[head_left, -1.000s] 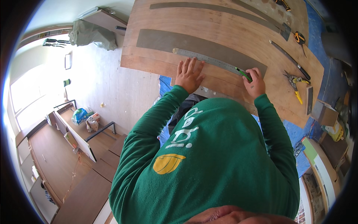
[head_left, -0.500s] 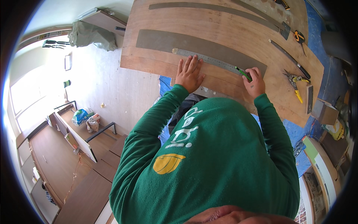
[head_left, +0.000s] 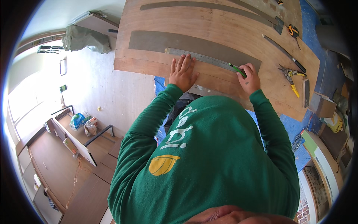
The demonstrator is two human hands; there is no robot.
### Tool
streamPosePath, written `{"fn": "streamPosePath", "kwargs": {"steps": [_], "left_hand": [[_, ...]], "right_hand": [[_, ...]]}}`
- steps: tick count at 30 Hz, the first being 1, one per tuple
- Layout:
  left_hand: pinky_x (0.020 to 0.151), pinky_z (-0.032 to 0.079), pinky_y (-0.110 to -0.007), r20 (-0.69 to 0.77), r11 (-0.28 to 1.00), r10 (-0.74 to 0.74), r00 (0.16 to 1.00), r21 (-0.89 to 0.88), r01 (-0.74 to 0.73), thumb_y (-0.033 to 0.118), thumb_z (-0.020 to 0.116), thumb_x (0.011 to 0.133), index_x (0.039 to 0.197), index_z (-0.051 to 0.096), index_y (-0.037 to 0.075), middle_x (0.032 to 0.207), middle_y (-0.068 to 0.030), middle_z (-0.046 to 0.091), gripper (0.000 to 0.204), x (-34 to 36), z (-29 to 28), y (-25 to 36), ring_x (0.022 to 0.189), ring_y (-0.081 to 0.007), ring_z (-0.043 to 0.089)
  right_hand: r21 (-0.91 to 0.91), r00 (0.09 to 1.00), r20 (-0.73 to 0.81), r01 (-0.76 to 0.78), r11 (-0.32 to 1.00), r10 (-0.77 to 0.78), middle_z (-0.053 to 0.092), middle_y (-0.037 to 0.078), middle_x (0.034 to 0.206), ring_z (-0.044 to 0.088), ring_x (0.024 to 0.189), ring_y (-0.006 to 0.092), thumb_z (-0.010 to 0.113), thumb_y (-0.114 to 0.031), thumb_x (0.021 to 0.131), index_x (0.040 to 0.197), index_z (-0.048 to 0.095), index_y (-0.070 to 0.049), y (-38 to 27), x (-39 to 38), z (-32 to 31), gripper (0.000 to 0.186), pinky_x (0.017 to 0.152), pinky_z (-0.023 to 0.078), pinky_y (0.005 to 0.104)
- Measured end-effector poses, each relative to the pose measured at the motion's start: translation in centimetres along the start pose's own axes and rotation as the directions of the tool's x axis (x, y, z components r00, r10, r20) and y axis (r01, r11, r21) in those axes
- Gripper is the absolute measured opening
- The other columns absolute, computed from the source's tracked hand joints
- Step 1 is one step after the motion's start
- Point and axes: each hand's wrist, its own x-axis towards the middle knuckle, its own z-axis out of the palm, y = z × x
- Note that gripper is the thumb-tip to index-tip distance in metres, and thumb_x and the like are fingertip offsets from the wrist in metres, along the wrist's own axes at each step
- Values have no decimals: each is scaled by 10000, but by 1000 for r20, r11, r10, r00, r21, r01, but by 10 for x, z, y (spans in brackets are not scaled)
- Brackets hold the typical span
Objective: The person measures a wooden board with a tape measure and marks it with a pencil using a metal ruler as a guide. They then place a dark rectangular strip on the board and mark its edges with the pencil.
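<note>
A metal ruler point(head_left: 209, 59) lies along the near edge of a wide grey-brown strip point(head_left: 160, 40) on a wooden worktop point(head_left: 223, 26). My left hand point(head_left: 182, 74) presses flat with spread fingers over the ruler, left of its middle. Near the ruler's right end, my right hand point(head_left: 250, 79) pinches a slim green pencil point(head_left: 237, 70), its upper end leaning left over the ruler. The fingers cover the pencil's lower part, so I cannot see what it touches. Both forearms wear green sleeves.
Further right lie a long dark-handled tool point(head_left: 285, 54), yellow-handled snips point(head_left: 291, 79), a small dark block point(head_left: 305, 93) and an orange-and-black tape measure point(head_left: 294, 31). Narrow strips point(head_left: 209, 5) and a scraper point(head_left: 278, 25) lie at the back. A cardboard box point(head_left: 321, 104) stands beyond the right edge.
The whole view has shifted slightly, so everything appears a little further left. My hands, the ruler and the pencil keep nearly the same places relative to the strip.
</note>
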Motion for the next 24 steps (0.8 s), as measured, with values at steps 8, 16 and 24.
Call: {"fn": "streamPosePath", "kwargs": {"steps": [8, 16, 24], "left_hand": [[1255, 145, -590, -25, 1000, 4, 1000, -18, -4, 445, 599, 962, 1572, 419, 138, 1641, -139, 348, 706, -2, 3, -1, 1536, -331, 293], [1248, 147, -603, -31, 1000, 0, 1000, 1, 0, 446, 595, 976, 1574, 420, 163, 1627, -149, 357, 684, -1, 0, 1, 1528, -373, 284], [1251, 126, -614, -34, 1000, 2, 999, 4, -2, 450, 591, 965, 1576, 414, 161, 1641, -141, 343, 698, -1, 0, 1, 1541, -370, 266]], "right_hand": [[12, 1000, -9, 2, 1000, -2, 597, 63, 1078, 676, 875, 300, 753, -151, 865, 1056, 637, -94, -2, 0, -1, 231, 706, 559, 424], [9, 1000, -6, 0, 1000, 0, 595, 65, 1077, 676, 884, 305, 751, -144, 862, 1060, 636, -93, -3, 1, -1, 235, 712, 562, 422], [6, 1000, -8, 2, 1000, -2, 595, 65, 1076, 671, 890, 307, 753, -145, 860, 1057, 637, -99, -2, 1, -1, 233, 717, 560, 423]]}}
